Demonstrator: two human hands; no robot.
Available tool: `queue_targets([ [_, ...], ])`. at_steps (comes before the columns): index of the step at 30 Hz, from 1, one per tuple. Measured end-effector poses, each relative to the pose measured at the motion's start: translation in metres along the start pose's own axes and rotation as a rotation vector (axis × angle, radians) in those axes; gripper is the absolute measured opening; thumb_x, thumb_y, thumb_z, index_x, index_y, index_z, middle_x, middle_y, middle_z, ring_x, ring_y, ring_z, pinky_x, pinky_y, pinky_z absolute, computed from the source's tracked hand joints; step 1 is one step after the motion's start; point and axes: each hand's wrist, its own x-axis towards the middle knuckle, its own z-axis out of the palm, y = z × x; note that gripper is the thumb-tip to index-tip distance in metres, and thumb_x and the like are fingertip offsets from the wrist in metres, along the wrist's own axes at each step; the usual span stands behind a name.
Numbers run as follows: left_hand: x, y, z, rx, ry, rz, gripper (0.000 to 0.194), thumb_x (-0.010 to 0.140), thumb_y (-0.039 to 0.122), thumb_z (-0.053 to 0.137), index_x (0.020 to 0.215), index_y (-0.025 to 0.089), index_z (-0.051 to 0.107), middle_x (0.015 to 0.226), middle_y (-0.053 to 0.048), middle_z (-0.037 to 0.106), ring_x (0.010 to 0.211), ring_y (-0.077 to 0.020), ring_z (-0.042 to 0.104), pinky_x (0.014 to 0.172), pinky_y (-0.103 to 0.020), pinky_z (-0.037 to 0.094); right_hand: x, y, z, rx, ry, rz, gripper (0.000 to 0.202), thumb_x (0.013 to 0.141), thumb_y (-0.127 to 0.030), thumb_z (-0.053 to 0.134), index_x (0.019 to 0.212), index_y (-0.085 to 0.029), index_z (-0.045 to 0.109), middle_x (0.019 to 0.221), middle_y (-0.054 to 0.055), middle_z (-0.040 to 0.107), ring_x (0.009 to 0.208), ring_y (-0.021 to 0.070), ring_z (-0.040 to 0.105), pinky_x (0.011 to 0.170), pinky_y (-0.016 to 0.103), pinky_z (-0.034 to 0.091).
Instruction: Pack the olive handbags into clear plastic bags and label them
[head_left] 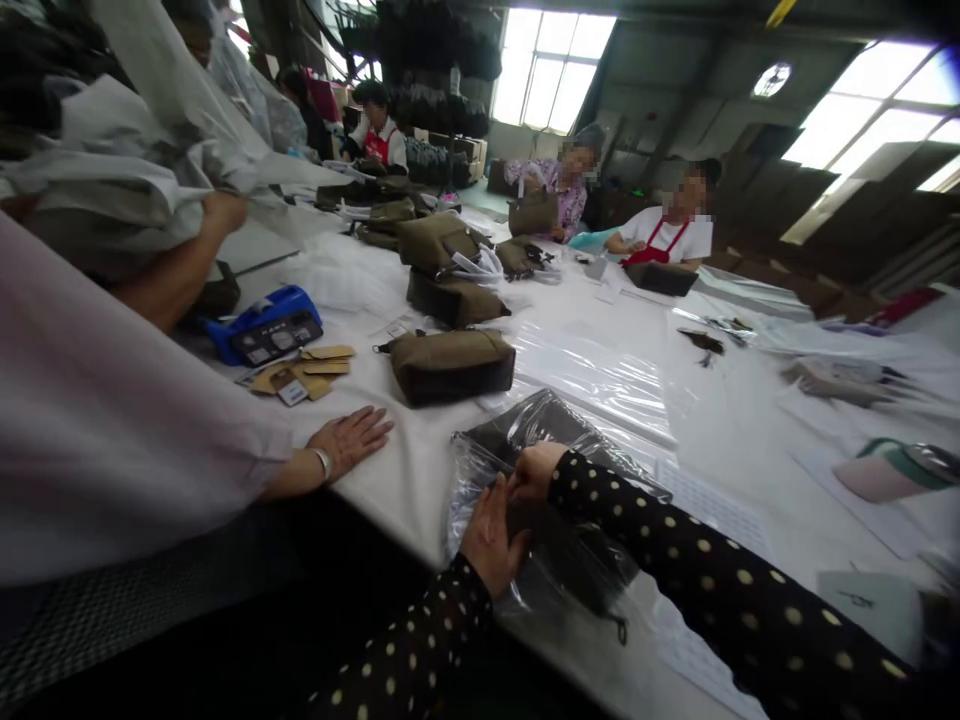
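A dark bag (551, 535) with a small clasp at its near end lies inside a clear plastic bag (592, 440) at the table's near edge. My left hand (491, 545) rests on the plastic with its fingers stretched out and the thumb apart. Just beyond it, my right hand (536, 470) is closed, its curled fingers pinching the plastic film close to my left fingertips. Behind the right hand part of the plastic stands up in creases. My right fingertips are partly hidden.
Olive and black bags (454, 365) stand beyond my hands. To the left are a co-worker's flat hand (351, 443), tan tags (307, 375) and a blue-cased item (274, 325). Flat clear plastic bags (592, 370) and a pink-and-green cup (889, 468) lie right. Several people work around the table.
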Motion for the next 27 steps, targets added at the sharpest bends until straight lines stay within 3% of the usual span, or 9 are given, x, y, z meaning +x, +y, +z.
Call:
queue_targets([
  [3, 0.000, -0.001, 0.000, 0.036, -0.013, -0.021, 0.079, 0.083, 0.026, 0.049, 0.141, 0.012, -0.003, 0.144, -0.014, 0.027, 0.133, -0.0243, 0.024, 0.106, -0.046, 0.030, 0.019, -0.002, 0.000, -0.114, -0.004, 0.096, 0.030, 0.059, -0.039, 0.072, 0.075, -0.013, 0.068, 0.076, 0.014, 0.065, 0.078, 0.0297, 0.062, 0.064, 0.037, 0.047],
  [7, 0.004, 0.003, 0.002, 0.186, -0.109, 0.036, 0.065, 0.084, 0.027, 0.047, 0.140, 0.014, 0.017, 0.146, -0.011, 0.022, 0.135, -0.0266, 0.017, 0.106, -0.047, 0.028, 0.022, 0.034, -0.015, -0.182, 0.048, 0.240, 0.056, 0.051, -0.056, 0.073, 0.086, -0.013, 0.065, 0.081, 0.015, 0.065, 0.081, 0.0324, 0.061, 0.065, 0.041, 0.049],
  [10, 0.004, 0.005, -0.003, 0.178, -0.101, 0.043, 0.061, 0.085, 0.027, 0.046, 0.139, 0.014, 0.022, 0.146, -0.011, 0.022, 0.135, -0.0267, 0.015, 0.106, -0.046, 0.028, -0.001, 0.071, -0.037, -0.223, 0.134, 0.413, 0.056, 0.062, -0.051, 0.069, 0.102, -0.014, 0.058, 0.087, 0.015, 0.065, 0.083, 0.0308, 0.061, 0.065, 0.041, 0.049],
  [13, -0.002, -0.004, -0.023, -0.002, 0.060, -0.048, 0.052, 0.085, 0.031, 0.046, 0.134, 0.018, 0.034, 0.146, -0.009, 0.024, 0.135, -0.0280, 0.015, 0.106, -0.047, 0.025, -0.046, 0.074, -0.040, -0.226, 0.341, 0.419, 0.039, 0.077, -0.037, 0.060, 0.108, -0.015, 0.053, 0.095, 0.012, 0.063, 0.094, 0.0267, 0.056, 0.074, 0.039, 0.047],
  [15, -0.008, -0.017, -0.041, -0.244, 0.209, -0.296, 0.049, 0.082, 0.037, 0.050, 0.128, 0.021, 0.043, 0.143, -0.008, 0.030, 0.132, -0.0280, 0.022, 0.107, -0.045, 0.023, -0.077, 0.046, -0.014, -0.128, 0.547, 0.150, 0.029, 0.082, -0.033, 0.053, 0.105, -0.016, 0.054, 0.093, 0.008, 0.062, 0.090, 0.0208, 0.055, 0.076, 0.033, 0.046],
  [18, -0.011, -0.034, -0.066, -0.608, 0.298, -0.735, 0.051, 0.079, 0.047, 0.052, 0.121, 0.019, 0.046, 0.130, -0.013, 0.045, 0.113, -0.0256, 0.048, 0.095, -0.041, 0.039, -0.103, -0.015, 0.065, -0.040, 0.704, -0.232, 0.026, 0.084, -0.021, 0.041, 0.106, -0.021, 0.056, 0.094, 0.005, 0.062, 0.086, 0.0173, 0.056, 0.075, 0.030, 0.045],
  [22, 0.004, -0.018, -0.085, -1.207, 0.100, -1.271, 0.046, 0.080, 0.050, 0.049, 0.118, 0.024, 0.043, 0.105, -0.008, 0.057, 0.066, -0.0139, 0.060, 0.060, -0.028, 0.048, -0.102, -0.049, 0.166, -0.301, 1.066, -0.321, 0.032, 0.083, -0.021, 0.041, 0.109, -0.028, 0.058, 0.102, 0.002, 0.064, 0.096, 0.0220, 0.057, 0.080, 0.035, 0.043],
  [24, 0.016, 0.007, -0.090, -1.480, -0.074, -1.360, 0.040, 0.081, 0.049, 0.047, 0.111, 0.022, 0.046, 0.090, -0.004, 0.060, 0.054, -0.0111, 0.056, 0.051, -0.024, 0.044, -0.099, -0.034, 0.181, -0.296, 1.096, -0.300, 0.031, 0.082, -0.023, 0.044, 0.110, -0.025, 0.058, 0.106, 0.004, 0.063, 0.101, 0.0255, 0.055, 0.085, 0.040, 0.041],
  [27, 0.032, 0.047, -0.093, -1.707, -0.274, -1.143, 0.038, 0.082, 0.050, 0.046, 0.104, 0.019, 0.049, 0.087, -0.004, 0.062, 0.053, -0.0113, 0.058, 0.048, -0.021, 0.041, -0.103, 0.009, 0.148, -0.010, 1.114, -0.291, 0.029, 0.085, -0.024, 0.039, 0.108, -0.019, 0.057, 0.101, 0.007, 0.064, 0.097, 0.0243, 0.058, 0.083, 0.040, 0.046],
])
